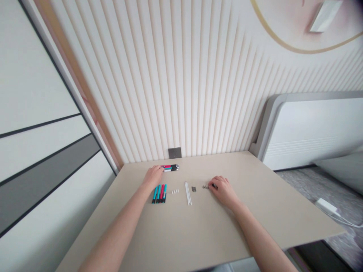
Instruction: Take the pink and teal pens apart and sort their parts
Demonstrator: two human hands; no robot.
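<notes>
Reaching over the table in the head view, the left hand curls at the left ends of the pens, which lie at the back below the socket; whether it pinches one I cannot tell. The right hand bends its fingers over small metal bits, fingertips too hidden to judge the grip. A careless brush could scatter those bits; a dragging sleeve-less wrist could roll the barrels just beside the left arm out of line. Between the hands sit white caps, tubes and dark pieces, obstructing any low sideways sweep.
</notes>
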